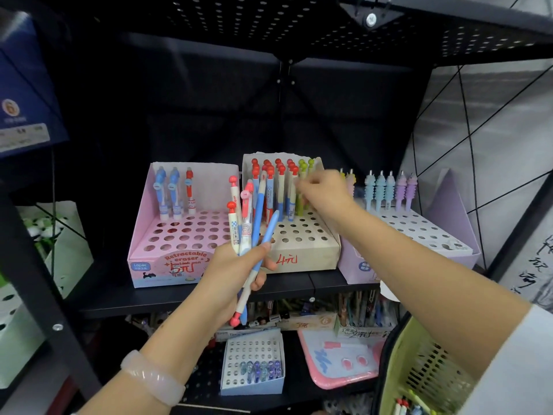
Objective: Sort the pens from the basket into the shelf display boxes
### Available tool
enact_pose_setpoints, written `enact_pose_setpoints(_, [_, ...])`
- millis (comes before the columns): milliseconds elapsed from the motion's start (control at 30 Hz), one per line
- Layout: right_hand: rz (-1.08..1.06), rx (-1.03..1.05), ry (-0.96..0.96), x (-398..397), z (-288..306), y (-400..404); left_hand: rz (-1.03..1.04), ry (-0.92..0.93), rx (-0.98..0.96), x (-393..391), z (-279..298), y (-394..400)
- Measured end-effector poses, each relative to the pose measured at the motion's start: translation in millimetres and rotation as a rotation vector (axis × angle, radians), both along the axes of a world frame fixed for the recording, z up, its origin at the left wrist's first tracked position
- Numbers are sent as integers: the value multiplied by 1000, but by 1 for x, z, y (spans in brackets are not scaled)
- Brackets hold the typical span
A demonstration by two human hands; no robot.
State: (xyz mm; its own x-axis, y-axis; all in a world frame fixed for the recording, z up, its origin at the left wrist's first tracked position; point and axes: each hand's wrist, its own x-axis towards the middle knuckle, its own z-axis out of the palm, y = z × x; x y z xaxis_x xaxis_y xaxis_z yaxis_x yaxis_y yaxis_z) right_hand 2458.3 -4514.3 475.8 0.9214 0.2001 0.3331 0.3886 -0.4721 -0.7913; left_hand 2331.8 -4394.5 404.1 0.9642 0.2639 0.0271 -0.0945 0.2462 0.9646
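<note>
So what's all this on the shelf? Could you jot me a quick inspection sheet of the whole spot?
Surface: black metal shelf carrying three display boxes.
Job's things: pink box holds three pens at the back; beige box holds red- and green-topped pens; lilac box holds ribbed pastel pens; green basket at lower right.
Clutter: lower shelf has a small white box and a pink board.
Hands: left hand grips a bunch of pens; right hand reaches among the beige box's pens, grip unclear.
Cables: nothing seen.
Surroundings: perforated black panel above.
</note>
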Motion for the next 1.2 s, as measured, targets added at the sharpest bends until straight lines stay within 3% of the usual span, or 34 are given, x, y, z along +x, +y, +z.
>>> enact_pose_setpoints(100, [218,-7,437,-18,3,14,9,5,0,0,-1,-1])
enact_pose_setpoints(333, [267,182,619,-29,-1,44,15,31,54,-3,0,3])
enact_pose_setpoints(400, [310,233,580,-32,2,41,21,34,60,-6,0,6])
enact_pose_setpoints(500, [339,365,344,-28,10,28,45,37,53,-8,2,7])
enact_pose_setpoints(633, [213,443,61,-14,13,5,89,44,49,-9,4,4])
enact_pose_setpoints(933, [90,113,-63,4,-25,-3,94,19,90,-14,9,4])
enact_pose_setpoints(1200, [96,-54,-87,2,-29,13,90,-3,95,-19,11,4])
